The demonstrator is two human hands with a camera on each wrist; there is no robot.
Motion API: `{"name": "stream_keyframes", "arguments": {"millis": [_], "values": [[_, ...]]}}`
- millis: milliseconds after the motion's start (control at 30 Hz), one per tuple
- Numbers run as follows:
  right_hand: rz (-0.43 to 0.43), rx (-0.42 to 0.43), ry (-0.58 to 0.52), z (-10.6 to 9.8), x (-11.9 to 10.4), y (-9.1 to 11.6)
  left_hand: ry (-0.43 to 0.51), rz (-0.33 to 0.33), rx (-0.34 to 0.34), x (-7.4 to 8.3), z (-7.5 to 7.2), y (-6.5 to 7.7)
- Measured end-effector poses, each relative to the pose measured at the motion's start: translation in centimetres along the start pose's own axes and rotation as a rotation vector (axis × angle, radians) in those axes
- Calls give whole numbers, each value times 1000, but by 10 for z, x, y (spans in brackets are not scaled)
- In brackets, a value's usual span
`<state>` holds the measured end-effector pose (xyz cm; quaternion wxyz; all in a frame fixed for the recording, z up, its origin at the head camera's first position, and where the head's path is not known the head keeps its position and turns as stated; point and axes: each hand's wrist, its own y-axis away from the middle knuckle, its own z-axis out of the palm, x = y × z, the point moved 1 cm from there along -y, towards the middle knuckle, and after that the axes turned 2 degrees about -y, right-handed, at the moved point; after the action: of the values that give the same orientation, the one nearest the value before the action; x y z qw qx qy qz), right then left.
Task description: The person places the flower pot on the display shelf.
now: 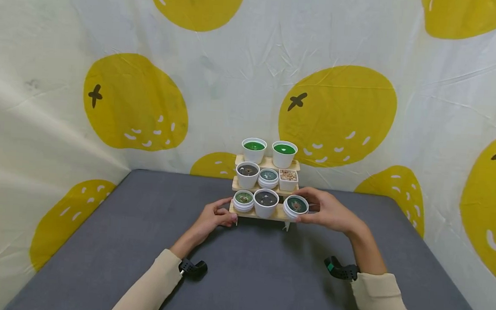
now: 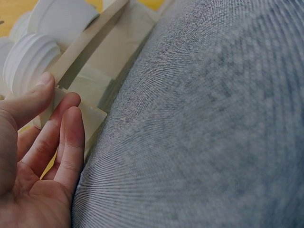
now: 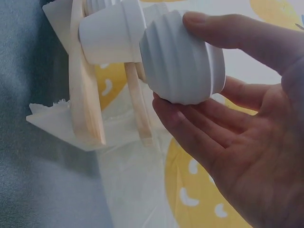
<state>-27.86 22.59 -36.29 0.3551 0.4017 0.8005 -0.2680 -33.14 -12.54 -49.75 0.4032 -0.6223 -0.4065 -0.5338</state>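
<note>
A small three-tier wooden stand (image 1: 248,215) bears several white pots. My right hand (image 1: 331,211) holds a round white ribbed pot (image 1: 297,206) with a dark green top at the right end of the lowest tier. In the right wrist view, thumb and fingers grip this ribbed pot (image 3: 175,59) tilted from the camera's side, apart from the wooden board (image 3: 85,99). At the lowest tier's left end, my left hand (image 1: 212,219) pinches the stand's corner, thumb above and fingers below. Beside it sit a ribbed pot (image 1: 243,200) and a smooth pot (image 1: 266,204).
Two pots with green tops, a left one (image 1: 254,150) and a right one (image 1: 284,154), stand on the top tier. The middle tier has a dark-topped pot (image 1: 247,175), a ribbed pot (image 1: 268,178) and a square pot (image 1: 288,180). A patterned curtain (image 1: 234,92) hangs behind the grey table (image 1: 257,279).
</note>
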Motion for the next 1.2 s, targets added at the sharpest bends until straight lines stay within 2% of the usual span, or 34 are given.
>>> {"name": "stream_keyframes", "arguments": {"millis": [233, 600, 1200], "values": [[3, 51, 51, 0, 8, -1, 9, -2, 3, -1, 1, -2], [76, 149, 57, 5, 21, -9, 11, -2, 3, -1, 2, -2], [160, 202, 79, 22, 37, -19, 0, 6, 9, 0, 0, 0]]}}
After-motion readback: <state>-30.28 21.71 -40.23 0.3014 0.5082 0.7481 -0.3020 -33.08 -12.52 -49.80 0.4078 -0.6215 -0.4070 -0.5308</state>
